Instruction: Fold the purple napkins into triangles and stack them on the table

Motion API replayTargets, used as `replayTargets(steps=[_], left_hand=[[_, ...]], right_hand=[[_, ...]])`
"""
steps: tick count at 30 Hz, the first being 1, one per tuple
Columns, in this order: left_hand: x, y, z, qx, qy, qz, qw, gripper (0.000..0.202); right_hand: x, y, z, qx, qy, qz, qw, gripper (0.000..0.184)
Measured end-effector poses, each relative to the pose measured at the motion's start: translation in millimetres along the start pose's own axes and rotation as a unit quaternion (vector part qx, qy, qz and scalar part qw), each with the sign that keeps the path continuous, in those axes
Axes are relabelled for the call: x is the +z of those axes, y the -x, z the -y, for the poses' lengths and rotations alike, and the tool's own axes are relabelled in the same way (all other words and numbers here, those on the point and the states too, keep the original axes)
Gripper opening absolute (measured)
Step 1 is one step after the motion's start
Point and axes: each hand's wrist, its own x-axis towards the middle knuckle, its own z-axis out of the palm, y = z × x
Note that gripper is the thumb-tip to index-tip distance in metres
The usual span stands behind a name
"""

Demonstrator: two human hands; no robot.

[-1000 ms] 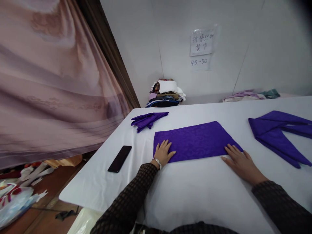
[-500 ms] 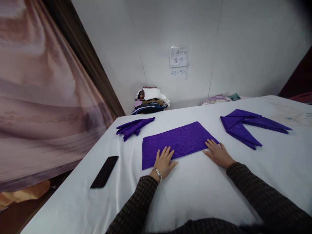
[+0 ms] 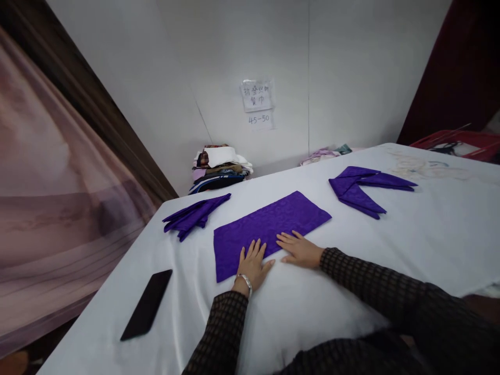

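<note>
Touching a purple cloth (image 3: 269, 221) along its near edge with left hand (image 3: 252, 268) and right hand (image 3: 302, 252) outspread, gripping nothing. Flanked by a bundled cloth (image 3: 195, 214) and a V-shaped cloth (image 3: 349, 188).

**Soft and weak light over the table (image 3: 449, 234)**

The light is even and rather dim. Faint grey shadow lies on the table between the sleeves (image 3: 367, 276). Left of its edge, the curtain (image 3: 58, 219) looks smeared; beyond its far right corner, the red panel (image 3: 449, 73) almost sinks into black.
</note>
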Motion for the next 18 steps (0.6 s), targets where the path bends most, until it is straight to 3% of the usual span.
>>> replayTargets(steps=[5, 10, 13, 18], left_hand=[[1.3, -0.7, 0.9, 0.001, 0.013, -0.003, 1.0, 0.062], [0.2, -1.1, 0.1, -0.002, 0.018, 0.001, 1.0, 0.064], [0.1, -1.7, -0.2, -0.002, 0.011, -0.001, 1.0, 0.063], [-1.4, -1.4, -0.9, -0.004, 0.012, 0.002, 1.0, 0.061]], right_hand=[[-9.9, 41.9, -54.6, 0.112, 0.034, -0.028, 0.993, 0.066], [-27.8, 79.7, -101.5, 0.269, 0.098, -0.064, 0.956, 0.064], [-35.1, 70.3, -98.7, 0.278, 0.114, -0.086, 0.95, 0.066], [-23.7, 7.3, -47.0, 0.136, 0.051, -0.061, 0.987, 0.07]])
